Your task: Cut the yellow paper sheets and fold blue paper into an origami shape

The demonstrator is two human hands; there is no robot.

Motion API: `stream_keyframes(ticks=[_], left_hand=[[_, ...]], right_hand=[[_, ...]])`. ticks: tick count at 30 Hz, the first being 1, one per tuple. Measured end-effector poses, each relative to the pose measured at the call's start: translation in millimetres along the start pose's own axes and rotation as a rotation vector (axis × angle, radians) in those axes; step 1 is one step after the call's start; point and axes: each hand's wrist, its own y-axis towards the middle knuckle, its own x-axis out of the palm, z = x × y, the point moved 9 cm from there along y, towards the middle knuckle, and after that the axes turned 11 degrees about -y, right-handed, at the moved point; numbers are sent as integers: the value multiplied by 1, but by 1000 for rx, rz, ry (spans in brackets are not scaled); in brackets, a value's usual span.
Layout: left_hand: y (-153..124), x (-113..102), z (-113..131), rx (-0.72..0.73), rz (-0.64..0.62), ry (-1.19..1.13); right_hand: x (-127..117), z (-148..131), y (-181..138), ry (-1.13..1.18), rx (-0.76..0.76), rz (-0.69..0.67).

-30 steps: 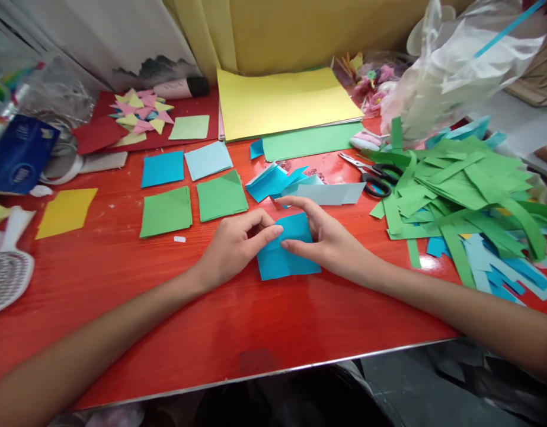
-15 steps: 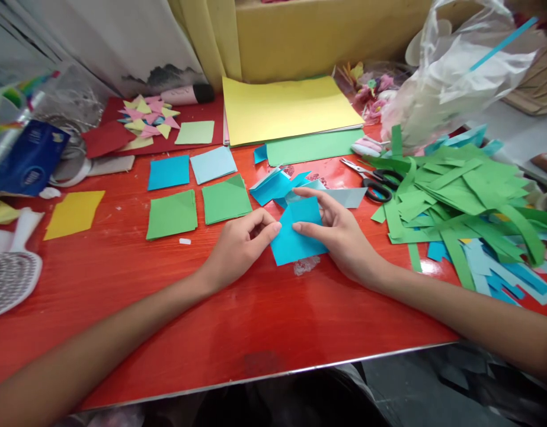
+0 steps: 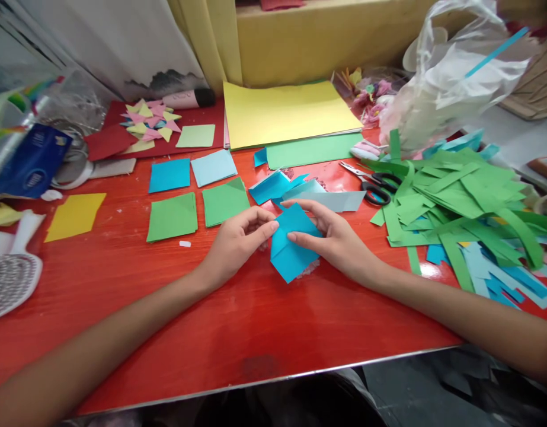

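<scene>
A blue square of paper (image 3: 295, 249) with a crease across it is held between both hands above the red table, one corner pointing toward me. My left hand (image 3: 246, 240) pinches its left edge between thumb and fingers. On the other side, my right hand (image 3: 329, 234) has its thumb on top of the paper and its fingers behind. Just beyond the hands lie folded blue paper pieces (image 3: 269, 186) and a pale blue folded strip (image 3: 339, 200). Stacks of green squares (image 3: 172, 217), a blue square (image 3: 169, 175) and light blue squares (image 3: 214, 167) sit left of them.
Black-handled scissors (image 3: 374, 184) lie beside a heap of green paper strips (image 3: 460, 196) at right. Yellow sheets (image 3: 291, 115) rest at the back. A plastic bag (image 3: 433, 95) stands back right, a hairbrush (image 3: 13, 273) at far left. The table's front edge (image 3: 255, 381) is near me.
The blue paper has been turned in the hands, so a corner now points toward me instead of an edge. Both hands have stayed in nearly the same place.
</scene>
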Motion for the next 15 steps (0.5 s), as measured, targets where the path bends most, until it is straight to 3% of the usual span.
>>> stream_keyframes(ticks=[15], left_hand=[[1,2,1,-85,-44,-16]], right_hand=[[-15,-13,-3,-192,-149,143]])
